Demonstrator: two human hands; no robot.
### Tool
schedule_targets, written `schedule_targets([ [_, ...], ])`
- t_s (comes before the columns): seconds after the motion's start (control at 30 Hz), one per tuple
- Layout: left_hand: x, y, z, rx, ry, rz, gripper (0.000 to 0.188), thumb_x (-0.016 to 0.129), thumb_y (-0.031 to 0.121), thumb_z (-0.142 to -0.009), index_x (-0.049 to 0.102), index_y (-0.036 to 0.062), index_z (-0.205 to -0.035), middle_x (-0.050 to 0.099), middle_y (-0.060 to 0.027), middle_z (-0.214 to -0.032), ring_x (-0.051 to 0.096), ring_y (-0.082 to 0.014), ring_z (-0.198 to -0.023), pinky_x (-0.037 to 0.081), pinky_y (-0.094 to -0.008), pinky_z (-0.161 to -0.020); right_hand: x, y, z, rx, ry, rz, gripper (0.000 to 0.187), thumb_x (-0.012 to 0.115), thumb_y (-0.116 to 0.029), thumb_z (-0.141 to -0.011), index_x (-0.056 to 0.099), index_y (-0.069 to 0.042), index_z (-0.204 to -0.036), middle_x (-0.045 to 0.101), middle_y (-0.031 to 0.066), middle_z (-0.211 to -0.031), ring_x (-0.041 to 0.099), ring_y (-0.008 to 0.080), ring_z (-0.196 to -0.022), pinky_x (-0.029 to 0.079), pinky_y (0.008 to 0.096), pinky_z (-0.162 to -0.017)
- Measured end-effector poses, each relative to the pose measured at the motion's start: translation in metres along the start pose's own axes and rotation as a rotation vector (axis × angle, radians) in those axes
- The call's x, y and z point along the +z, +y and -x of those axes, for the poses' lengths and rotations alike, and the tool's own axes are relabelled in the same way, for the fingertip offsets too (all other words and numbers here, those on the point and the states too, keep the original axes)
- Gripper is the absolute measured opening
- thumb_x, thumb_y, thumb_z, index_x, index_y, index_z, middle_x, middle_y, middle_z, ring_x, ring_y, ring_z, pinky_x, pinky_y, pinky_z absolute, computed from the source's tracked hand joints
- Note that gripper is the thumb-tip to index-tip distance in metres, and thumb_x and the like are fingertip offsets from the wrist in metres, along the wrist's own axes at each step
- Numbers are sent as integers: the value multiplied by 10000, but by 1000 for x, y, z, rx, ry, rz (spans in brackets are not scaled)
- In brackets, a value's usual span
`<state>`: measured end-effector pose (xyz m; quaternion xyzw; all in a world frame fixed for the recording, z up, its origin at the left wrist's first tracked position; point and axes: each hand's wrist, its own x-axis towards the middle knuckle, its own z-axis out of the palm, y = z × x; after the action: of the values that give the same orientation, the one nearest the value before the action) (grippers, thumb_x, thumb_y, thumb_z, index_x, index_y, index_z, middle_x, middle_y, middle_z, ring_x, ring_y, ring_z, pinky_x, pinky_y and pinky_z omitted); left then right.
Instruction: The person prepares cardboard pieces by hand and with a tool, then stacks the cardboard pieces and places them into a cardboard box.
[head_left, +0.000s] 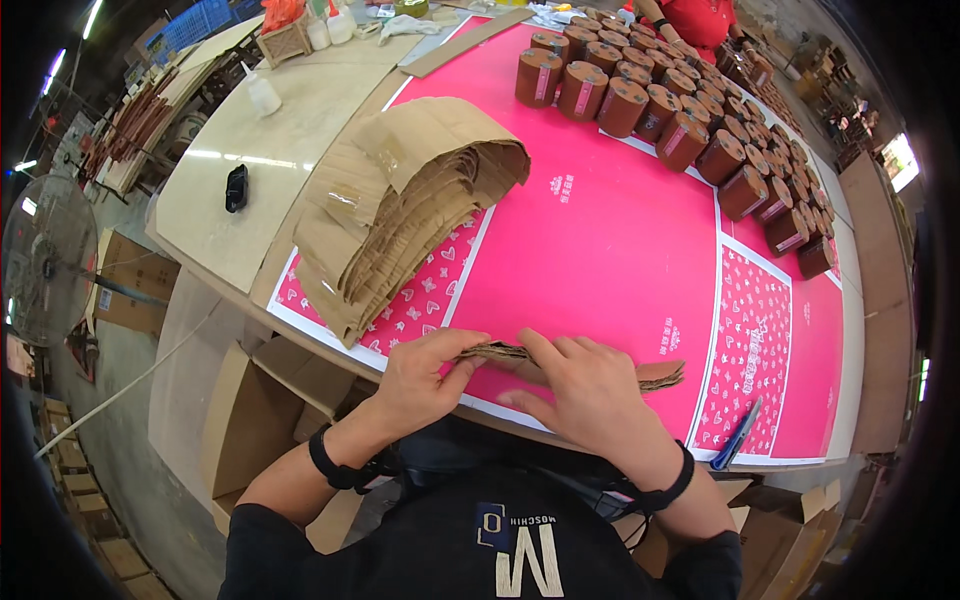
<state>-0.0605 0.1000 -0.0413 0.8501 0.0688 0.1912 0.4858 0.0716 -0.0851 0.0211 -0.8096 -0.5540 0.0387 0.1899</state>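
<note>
At the near edge of the pink table cover (600, 250), your left hand (415, 382) pinches the left end of a thin stack of brown cardboard strips (661, 376), and your right hand (595, 395) grips it near the middle, leaving the right end free. The step in hand seems to be the handling of these layers, apart from the larger curved cardboard pile (350, 205) farther left; the next move, I judge, calls for even pressure from both hands, so no layer slips.
</note>
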Motion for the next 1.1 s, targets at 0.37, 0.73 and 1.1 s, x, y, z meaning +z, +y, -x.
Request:
schedule_targets([
  [0.37,9,5,0,47,-63,-219,366,674,-41,-837,676,5,-1200,738,-202,-1038,745,-327,-828,597,-352,-723,35,-8,-18,86,212,-17,105,726,-194,-847,661,-117,-819,629,41,-648,669,251,-601,517,383,-530],
  [0.73,21,-23,-3,116,133,-172,280,627,-67,-890,725,-7,-1145,755,-169,-996,754,-235,-867,592,-336,-773,24,16,-22,241,-92,35,308,657,-425,-942,662,-120,-987,688,107,-714,710,308,-693,547,422,-580],
  [1.1,40,-27,-24,-189,-44,-168,180,717,6,-865,699,-29,-1041,724,-158,-936,724,-236,-884,559,-340,-767,0,88,27,740,-530,147,486,752,-480,-845,678,-67,-1091,721,179,-937,713,356,-927,559,467,-744],
])
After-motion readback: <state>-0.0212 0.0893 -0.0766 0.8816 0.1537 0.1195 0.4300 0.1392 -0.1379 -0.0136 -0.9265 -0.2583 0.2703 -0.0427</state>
